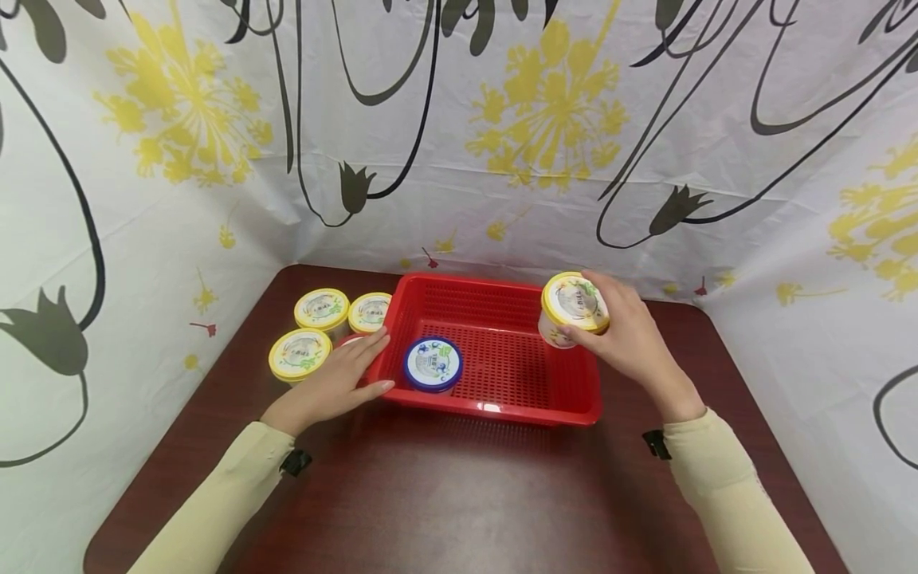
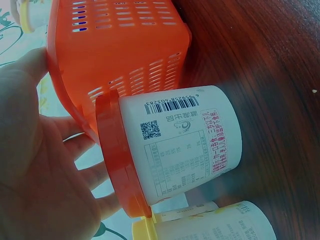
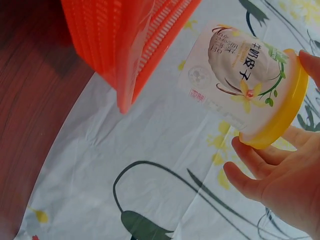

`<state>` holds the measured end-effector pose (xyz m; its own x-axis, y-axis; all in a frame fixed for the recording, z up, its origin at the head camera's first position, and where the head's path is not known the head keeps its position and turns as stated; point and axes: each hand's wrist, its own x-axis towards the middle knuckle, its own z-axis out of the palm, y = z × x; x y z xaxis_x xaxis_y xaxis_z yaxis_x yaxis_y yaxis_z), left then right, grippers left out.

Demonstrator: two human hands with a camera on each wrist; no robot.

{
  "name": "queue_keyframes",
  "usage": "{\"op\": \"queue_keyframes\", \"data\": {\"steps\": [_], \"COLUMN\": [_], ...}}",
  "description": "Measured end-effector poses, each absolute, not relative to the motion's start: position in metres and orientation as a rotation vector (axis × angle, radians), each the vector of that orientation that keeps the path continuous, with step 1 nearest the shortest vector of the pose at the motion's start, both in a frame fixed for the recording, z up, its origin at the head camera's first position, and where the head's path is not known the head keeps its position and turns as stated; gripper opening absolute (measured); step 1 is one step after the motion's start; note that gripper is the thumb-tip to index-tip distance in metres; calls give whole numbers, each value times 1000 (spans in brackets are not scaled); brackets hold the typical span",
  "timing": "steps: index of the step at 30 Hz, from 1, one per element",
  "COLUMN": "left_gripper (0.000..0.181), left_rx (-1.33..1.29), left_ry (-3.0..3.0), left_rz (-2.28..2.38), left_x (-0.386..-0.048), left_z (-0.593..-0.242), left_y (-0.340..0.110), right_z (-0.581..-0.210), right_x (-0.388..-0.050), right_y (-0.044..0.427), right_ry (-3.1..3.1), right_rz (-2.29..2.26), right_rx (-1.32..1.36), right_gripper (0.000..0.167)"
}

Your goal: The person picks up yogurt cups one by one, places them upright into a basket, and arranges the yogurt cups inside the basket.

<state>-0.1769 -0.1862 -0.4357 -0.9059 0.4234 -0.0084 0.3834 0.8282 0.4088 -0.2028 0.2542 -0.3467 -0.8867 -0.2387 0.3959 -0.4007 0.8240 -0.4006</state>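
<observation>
White fabric (image 1: 459,231) printed with yellow blossoms and dark, curling stems hangs around a glossy red-brown tabletop (image 1: 459,494). Farthest left on the wood stand three yellow-lidded tubs (image 1: 300,354), grouped close together. Next to them is a red-lidded tub (image 2: 175,145), mostly hidden from the head camera by the left hand (image 1: 333,387) (the left wrist view shows its barcode and printed panel clearly). That hand grasps nothing; its fingers are extended, reaching across to the near rim at the basket's left end. The red basket (image 1: 495,408), with slotted walls and a mesh floor, sits lengthwise across the middle. Inside, toward its left front corner, stands a blue-lidded tub (image 1: 433,363), lid up. Over the basket's right end is a vanilla-flower tub (image 1: 574,303) with a yellow lid, raised clear of the floor. The right hand (image 1: 634,335) grips it around that lid, thumb in front and fingers behind.
</observation>
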Motion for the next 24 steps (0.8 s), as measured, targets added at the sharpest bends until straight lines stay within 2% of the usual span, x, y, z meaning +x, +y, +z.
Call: {"op": "queue_keyframes", "data": {"steps": [7, 24], "left_gripper": [93, 93], "left_rx": [647, 647], "left_ry": [2903, 2911], "left_rz": [618, 596], "left_x": [-177, -177], "left_z": [-435, -437], "left_y": [-186, -187], "right_z": [-347, -355], "right_x": [-198, -199], "right_y": [243, 228], "right_ry": [-2684, -2699], "right_rz": [744, 717], "right_rx": [591, 668], "right_gripper": [82, 84]}}
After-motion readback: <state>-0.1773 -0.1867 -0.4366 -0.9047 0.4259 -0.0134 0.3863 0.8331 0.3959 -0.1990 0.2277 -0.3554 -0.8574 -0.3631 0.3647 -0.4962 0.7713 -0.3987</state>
